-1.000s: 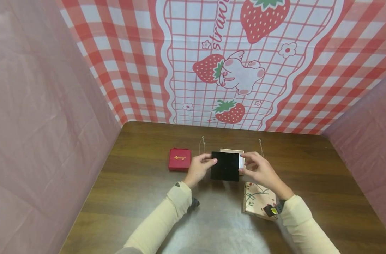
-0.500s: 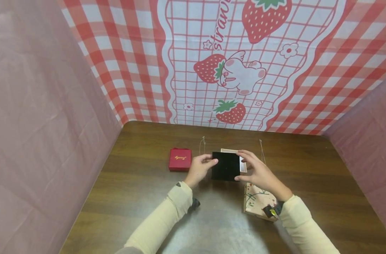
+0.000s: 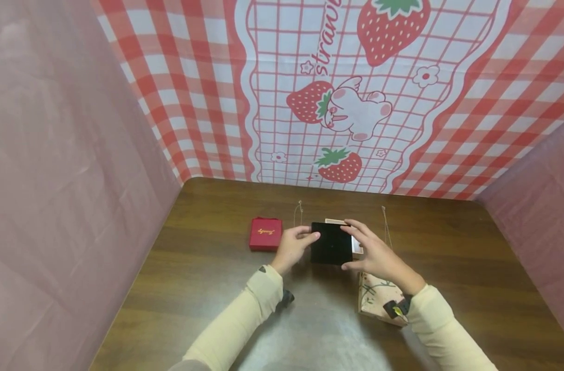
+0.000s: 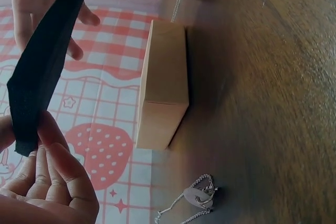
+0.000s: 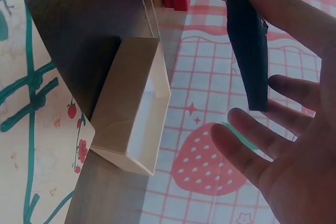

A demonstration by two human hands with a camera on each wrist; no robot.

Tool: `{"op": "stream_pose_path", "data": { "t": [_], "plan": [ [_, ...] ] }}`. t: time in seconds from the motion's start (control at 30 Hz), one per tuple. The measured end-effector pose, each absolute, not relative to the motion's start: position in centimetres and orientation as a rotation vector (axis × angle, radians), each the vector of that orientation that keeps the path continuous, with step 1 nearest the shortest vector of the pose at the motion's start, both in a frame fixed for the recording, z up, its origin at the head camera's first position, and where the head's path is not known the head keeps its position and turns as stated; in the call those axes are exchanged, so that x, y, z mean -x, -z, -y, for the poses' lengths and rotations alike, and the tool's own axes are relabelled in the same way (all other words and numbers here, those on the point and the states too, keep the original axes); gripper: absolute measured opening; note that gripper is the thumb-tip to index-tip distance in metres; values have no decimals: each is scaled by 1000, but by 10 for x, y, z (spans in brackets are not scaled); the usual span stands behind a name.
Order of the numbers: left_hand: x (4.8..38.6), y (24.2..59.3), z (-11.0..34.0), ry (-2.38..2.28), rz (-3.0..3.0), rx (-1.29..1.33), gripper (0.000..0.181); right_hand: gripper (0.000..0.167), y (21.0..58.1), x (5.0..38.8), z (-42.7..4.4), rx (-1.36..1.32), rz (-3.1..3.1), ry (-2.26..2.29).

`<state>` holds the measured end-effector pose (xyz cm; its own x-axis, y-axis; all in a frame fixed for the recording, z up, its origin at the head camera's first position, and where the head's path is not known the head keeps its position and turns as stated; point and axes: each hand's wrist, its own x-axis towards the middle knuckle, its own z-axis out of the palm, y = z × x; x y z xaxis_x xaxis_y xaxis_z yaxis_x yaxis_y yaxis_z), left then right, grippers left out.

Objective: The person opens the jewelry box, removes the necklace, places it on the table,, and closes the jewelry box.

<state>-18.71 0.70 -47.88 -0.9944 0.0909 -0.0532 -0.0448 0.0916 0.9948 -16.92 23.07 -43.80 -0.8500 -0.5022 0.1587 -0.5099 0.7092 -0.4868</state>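
A thin black square pad (image 3: pixel 330 245), apparently a jewelry box insert, is held flat above the table between both hands. My left hand (image 3: pixel 291 247) pinches its left edge, thumb on top and fingers beneath. On the other side my right hand (image 3: pixel 379 257) holds the pad's right edge with thumb and fingertips, its remaining fingers spread in the right wrist view. Behind and below the pad stands an open cardboard box (image 5: pixel 128 98) with a white inside; the pad hides most of it in the head view. Under my right wrist lies a floral box lid (image 3: pixel 375 293), partly covered.
A red jewelry box (image 3: pixel 265 234) with gold lettering sits left of my left hand. One silver necklace (image 4: pixel 199 198) lies behind that hand, and another chain (image 3: pixel 386 226) lies beyond my right hand. A strawberry-print cloth (image 3: pixel 347 103) rises behind the wooden table (image 3: pixel 208 232).
My right hand has shifted left along the pad, its fingers now reaching over the corner areas instead of just the right edge. My left hand keeps its pinch.
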Motion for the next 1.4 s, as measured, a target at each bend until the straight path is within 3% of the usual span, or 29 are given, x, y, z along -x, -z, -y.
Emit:
{"op": "stream_pose_path", "data": {
  "t": [1.4],
  "plan": [
    [191, 479, -22, -2099, -2191, 55, 34, 85, 436, 177, -237, -795, 3038, -809]
  ]
}}
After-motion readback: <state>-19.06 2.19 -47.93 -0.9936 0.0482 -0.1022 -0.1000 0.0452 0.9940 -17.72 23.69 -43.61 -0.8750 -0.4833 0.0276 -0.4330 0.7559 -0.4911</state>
